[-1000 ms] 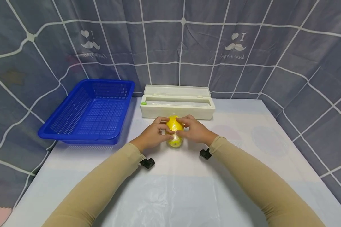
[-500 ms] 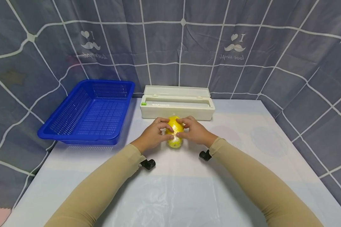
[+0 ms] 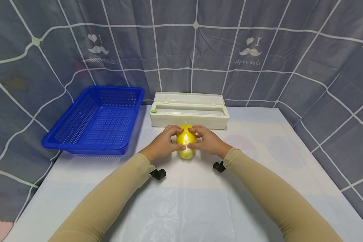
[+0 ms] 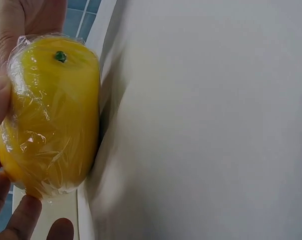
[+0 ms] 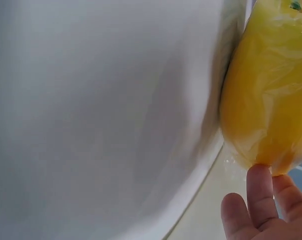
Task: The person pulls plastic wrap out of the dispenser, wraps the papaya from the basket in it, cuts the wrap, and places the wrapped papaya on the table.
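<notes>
A yellow fruit (image 3: 186, 138) with a small green stem end lies on the table, wrapped in shiny cling film that wrinkles along its sides in the left wrist view. My left hand (image 3: 164, 143) holds it from the left, thumb on the near part and fingertips at the far end. From the right, my right hand (image 3: 209, 140) grips it the same way, its thumb close to the left one. In the right wrist view, fingertips (image 5: 261, 175) touch the wrapped far end. Just behind the fruit stands a white cling film dispenser (image 3: 189, 121), lid raised, with a green slider (image 3: 153, 111).
A blue plastic basket (image 3: 87, 150) stands at the left back of the table. Grey curtain (image 3: 217, 47) with white grid lines surrounds the table at the back and sides. The white tablecloth (image 3: 181, 208) stretches between my forearms.
My left fingers have moved off the fruit's upper surface toward its far end, so more of the wrapped top shows. The fruit, dispenser and basket stay in place.
</notes>
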`<action>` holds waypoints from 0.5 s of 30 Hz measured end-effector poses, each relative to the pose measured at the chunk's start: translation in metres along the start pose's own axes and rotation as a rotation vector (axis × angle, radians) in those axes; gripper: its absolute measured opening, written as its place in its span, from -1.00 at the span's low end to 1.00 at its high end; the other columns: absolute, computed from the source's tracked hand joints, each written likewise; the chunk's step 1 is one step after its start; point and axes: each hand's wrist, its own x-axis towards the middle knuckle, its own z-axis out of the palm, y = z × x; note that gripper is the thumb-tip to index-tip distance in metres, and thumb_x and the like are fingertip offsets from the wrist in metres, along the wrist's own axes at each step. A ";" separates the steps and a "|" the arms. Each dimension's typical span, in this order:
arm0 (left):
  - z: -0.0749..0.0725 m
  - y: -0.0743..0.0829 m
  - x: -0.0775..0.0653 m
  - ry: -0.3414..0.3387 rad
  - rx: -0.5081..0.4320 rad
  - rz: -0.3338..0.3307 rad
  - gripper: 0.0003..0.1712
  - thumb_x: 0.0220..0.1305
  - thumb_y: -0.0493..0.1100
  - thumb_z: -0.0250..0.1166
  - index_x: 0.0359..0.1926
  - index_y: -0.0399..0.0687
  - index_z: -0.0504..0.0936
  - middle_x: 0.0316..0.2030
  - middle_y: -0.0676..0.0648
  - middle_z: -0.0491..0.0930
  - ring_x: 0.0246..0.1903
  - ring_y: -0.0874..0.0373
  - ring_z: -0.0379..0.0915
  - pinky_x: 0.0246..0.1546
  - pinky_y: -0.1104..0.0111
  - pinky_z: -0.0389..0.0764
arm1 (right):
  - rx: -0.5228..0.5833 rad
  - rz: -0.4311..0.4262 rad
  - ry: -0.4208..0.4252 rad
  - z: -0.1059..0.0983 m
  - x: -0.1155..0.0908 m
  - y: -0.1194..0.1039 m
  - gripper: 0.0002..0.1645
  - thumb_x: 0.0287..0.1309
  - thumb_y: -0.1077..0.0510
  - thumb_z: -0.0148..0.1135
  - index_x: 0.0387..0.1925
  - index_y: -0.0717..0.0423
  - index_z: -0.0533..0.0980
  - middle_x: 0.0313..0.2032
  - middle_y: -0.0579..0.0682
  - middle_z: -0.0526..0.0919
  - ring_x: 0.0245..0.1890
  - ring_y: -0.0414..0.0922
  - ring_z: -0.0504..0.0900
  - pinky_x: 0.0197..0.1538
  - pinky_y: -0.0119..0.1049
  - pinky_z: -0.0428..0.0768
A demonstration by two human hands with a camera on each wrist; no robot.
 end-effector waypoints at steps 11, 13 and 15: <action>0.003 0.003 0.002 -0.023 -0.003 0.000 -0.26 0.25 -0.12 0.49 0.40 -0.17 0.46 0.56 -0.09 0.17 0.54 -0.15 0.18 0.46 -0.06 0.42 | -0.057 0.069 0.056 0.004 -0.003 0.000 -0.19 0.22 -0.06 0.54 0.43 0.06 0.48 0.42 0.06 0.47 0.14 0.13 0.57 0.15 -0.03 0.64; 0.005 0.003 0.003 -0.018 0.001 0.007 -0.27 0.24 -0.12 0.45 0.39 -0.18 0.45 0.57 -0.11 0.16 0.56 -0.16 0.15 0.50 -0.09 0.35 | -0.088 0.066 0.059 0.004 -0.004 0.000 -0.18 0.24 -0.10 0.51 0.45 0.05 0.46 0.40 0.08 0.48 0.12 0.12 0.58 0.12 -0.05 0.65; 0.007 0.004 0.004 -0.011 0.014 0.007 -0.26 0.23 -0.11 0.42 0.41 -0.16 0.44 0.58 -0.14 0.15 0.58 -0.18 0.12 0.54 -0.11 0.27 | -0.108 0.063 0.055 0.003 -0.005 -0.001 -0.20 0.29 -0.13 0.47 0.46 0.04 0.45 0.40 0.09 0.47 0.11 0.11 0.59 0.10 -0.06 0.65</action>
